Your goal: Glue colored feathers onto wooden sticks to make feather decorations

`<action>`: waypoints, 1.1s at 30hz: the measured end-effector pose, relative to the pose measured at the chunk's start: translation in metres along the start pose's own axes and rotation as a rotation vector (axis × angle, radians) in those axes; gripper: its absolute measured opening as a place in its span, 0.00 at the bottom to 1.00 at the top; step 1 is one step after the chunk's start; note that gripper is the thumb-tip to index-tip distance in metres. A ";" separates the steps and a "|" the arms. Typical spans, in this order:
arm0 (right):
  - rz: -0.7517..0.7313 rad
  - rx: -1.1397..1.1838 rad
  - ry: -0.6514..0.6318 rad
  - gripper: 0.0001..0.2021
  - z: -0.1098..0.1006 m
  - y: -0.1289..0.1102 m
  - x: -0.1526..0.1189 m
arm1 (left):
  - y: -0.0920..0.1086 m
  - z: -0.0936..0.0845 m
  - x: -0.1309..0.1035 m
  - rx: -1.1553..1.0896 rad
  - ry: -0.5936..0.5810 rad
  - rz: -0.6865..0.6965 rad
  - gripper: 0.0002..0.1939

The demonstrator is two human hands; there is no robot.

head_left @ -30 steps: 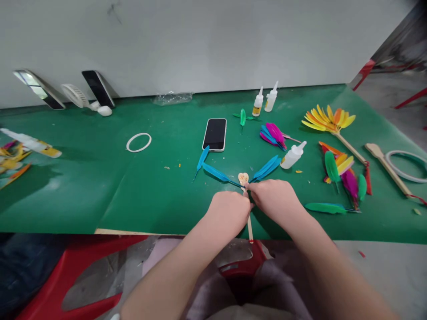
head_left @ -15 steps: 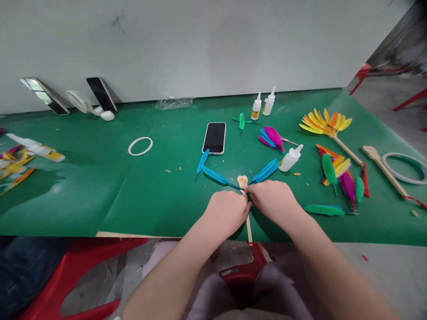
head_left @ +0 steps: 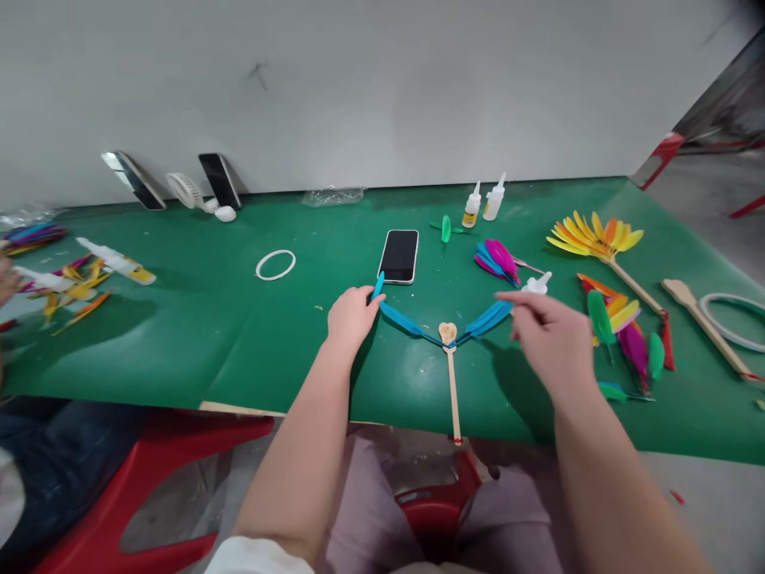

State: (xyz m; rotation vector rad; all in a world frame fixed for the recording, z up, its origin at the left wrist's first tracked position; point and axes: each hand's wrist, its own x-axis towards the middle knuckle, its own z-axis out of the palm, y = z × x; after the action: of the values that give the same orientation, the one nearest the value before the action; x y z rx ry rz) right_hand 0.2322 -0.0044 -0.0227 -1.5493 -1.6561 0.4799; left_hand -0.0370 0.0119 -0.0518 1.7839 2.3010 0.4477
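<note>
My left hand (head_left: 352,316) is closed on a loose blue feather (head_left: 378,288) just below the phone. A wooden fan stick (head_left: 453,391) with a heart-shaped head lies in front of me, its lower end at the table edge. Blue feathers spread from that head, one group to the left (head_left: 403,320) and another to the right (head_left: 487,320). My right hand (head_left: 553,339) hovers beside the right group, index finger stretched out and thumb apart, with nothing seen in it. Behind it a white glue bottle (head_left: 536,284) is partly hidden.
A phone (head_left: 399,255), a white ring (head_left: 275,265) and two glue bottles (head_left: 472,206) stand or lie farther back. To the right are a yellow feather fan (head_left: 598,235), loose feathers (head_left: 633,339) and a bare stick (head_left: 705,323). Another person's hand (head_left: 7,279) shows at far left.
Both hands have moved away from the stick's head, the left to the loose blue feather, the right outward toward the glue bottle. The view has shifted left.
</note>
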 end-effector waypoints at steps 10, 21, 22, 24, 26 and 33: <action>0.200 0.317 0.243 0.29 -0.013 0.052 0.029 | 0.000 0.001 0.003 -0.025 -0.017 -0.016 0.10; 0.185 -0.297 -0.151 0.23 -0.004 0.060 0.029 | 0.002 -0.026 -0.017 -0.319 0.470 -0.045 0.14; 0.182 -0.310 -0.140 0.21 -0.004 0.060 0.030 | 0.008 -0.027 -0.021 -0.380 0.516 -0.012 0.13; 0.212 -0.254 -0.085 0.20 -0.005 0.056 0.029 | 0.020 -0.028 -0.032 -0.492 0.570 0.066 0.12; 0.228 -0.087 -0.006 0.21 -0.006 0.050 0.028 | 0.034 -0.027 -0.043 -0.587 0.571 0.148 0.10; 0.175 0.584 0.107 0.17 -0.010 0.018 0.018 | 0.051 -0.016 -0.071 -0.774 0.398 0.610 0.17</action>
State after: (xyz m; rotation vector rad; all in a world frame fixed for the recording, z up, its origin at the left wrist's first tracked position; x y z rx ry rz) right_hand 0.2528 0.0137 -0.0244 -1.2523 -1.1599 0.8691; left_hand 0.0219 -0.0470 -0.0211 1.9956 1.3407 1.6407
